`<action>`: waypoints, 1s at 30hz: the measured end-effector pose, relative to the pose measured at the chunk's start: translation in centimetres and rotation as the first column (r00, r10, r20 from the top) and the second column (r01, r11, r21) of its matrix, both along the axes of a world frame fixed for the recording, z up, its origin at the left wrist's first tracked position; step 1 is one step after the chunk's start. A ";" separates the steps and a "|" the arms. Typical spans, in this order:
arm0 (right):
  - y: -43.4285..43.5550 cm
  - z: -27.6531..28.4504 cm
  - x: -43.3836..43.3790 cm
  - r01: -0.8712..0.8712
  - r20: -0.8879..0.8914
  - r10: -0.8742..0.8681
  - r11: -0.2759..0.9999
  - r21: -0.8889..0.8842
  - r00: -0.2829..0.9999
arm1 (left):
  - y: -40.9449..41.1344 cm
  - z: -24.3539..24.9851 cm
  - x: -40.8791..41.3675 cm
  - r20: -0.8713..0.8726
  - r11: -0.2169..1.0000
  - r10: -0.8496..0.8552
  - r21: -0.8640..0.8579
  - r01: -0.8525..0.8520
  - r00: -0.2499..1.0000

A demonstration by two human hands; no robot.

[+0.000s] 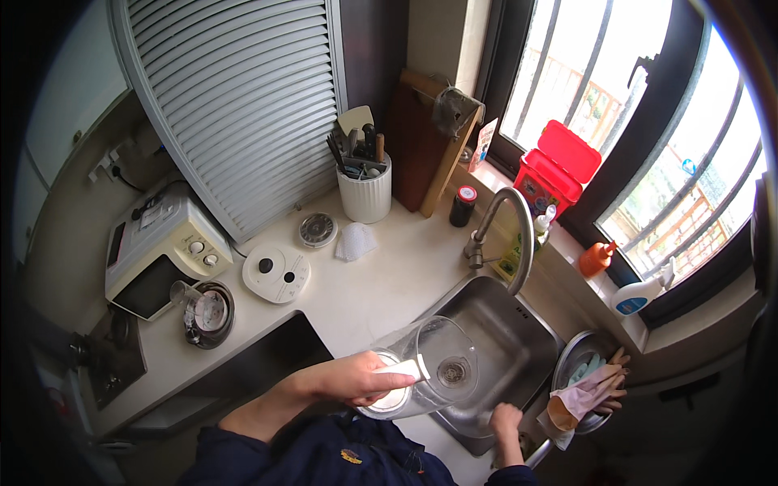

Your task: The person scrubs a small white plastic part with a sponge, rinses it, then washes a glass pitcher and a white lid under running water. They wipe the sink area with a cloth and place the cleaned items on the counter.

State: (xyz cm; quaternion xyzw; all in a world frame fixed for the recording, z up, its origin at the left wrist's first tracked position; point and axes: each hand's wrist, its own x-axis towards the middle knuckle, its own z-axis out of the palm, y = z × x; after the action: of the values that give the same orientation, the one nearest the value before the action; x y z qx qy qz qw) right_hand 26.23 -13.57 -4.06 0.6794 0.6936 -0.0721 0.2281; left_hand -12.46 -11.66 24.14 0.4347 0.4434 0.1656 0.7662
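My left hand (368, 379) is closed around the white handle of a clear glass kettle (413, 346), which is tilted on its side over the near left edge of the stainless steel sink (516, 340). The kettle's open mouth points toward the sink. My right hand (506, 419) is at the sink's near right edge, its fingers curled; whether it holds something cannot be told. A metal gooseneck faucet (523, 231) arches over the back of the sink. On the counter to the left lies a white kettle base (276, 273) with a black knob-like part.
A microwave (167, 255), a metal bowl with glassware (209, 316), and a white utensil holder (364, 194) stand on the counter (389, 267). Cutting boards (419, 146) lean behind. Rubber gloves (586, 395) drape over a metal basin right of the sink. Bottles and a red box (550, 176) line the windowsill.
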 end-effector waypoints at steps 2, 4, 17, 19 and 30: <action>-1.0 1.2 -1.0 0.113 -0.090 -0.109 0.992 0.047 0.990 | -0.2 0.2 -0.8 0.030 0.998 0.064 -0.002 -0.064 0.997; -0.4 5.2 -3.4 0.239 -0.254 -0.188 0.953 0.185 0.949 | -0.2 -0.1 -1.6 0.074 0.991 0.108 -0.088 -0.102 0.991; 5.0 10.0 -8.6 0.478 -0.864 -0.361 0.863 -0.166 0.351 | 6.2 -2.6 -11.1 0.293 0.993 -0.067 -0.073 0.092 0.954; 7.3 12.4 -13.9 0.441 -0.916 -0.392 0.840 -0.318 0.086 | 7.2 -3.1 -13.1 0.274 0.987 -0.099 -0.095 0.129 0.957; 32.5 21.3 -36.8 0.291 -0.997 0.073 0.954 0.066 -0.015 | 11.1 -3.2 -19.6 0.152 0.996 -0.085 -0.010 0.088 0.985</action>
State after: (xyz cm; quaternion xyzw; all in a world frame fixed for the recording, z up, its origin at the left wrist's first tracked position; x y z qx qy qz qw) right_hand -10.53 18.95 17.27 0.5018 0.5958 -0.4595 -0.4267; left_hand -32.10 -0.56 20.95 0.4331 0.3659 0.1609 0.8078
